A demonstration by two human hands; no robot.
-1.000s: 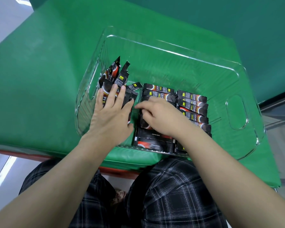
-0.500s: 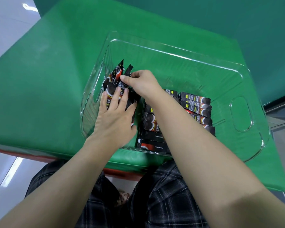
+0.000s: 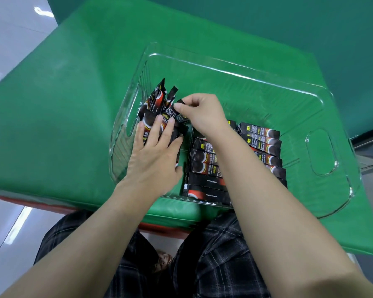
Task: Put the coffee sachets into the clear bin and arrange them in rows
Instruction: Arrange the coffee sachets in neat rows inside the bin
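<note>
A clear plastic bin [image 3: 319, 97] stands on the green table. Black coffee sachets lie in it. A loose heap of sachets [image 3: 157, 102] leans against the bin's left wall, some standing on end. My left hand [image 3: 157, 153] lies flat on the near part of that heap, fingers straight. My right hand [image 3: 199, 112] pinches one black sachet [image 3: 179, 112] at the top of the heap between thumb and fingers. Two neat rows of sachets lie flat: a middle row [image 3: 205, 168] and a right row [image 3: 263, 143], partly hidden under my right forearm.
The green table [image 3: 63, 117] stretches left of the bin; its front edge runs just below the bin. The bin's right half and far side hold no sachets, with a handle cut-out [image 3: 321, 153] in the right wall. My plaid-clad legs show below the table.
My right hand left the middle row, reached up left to the heap and took hold of one sachet. The left hand stayed flat on the heap.
</note>
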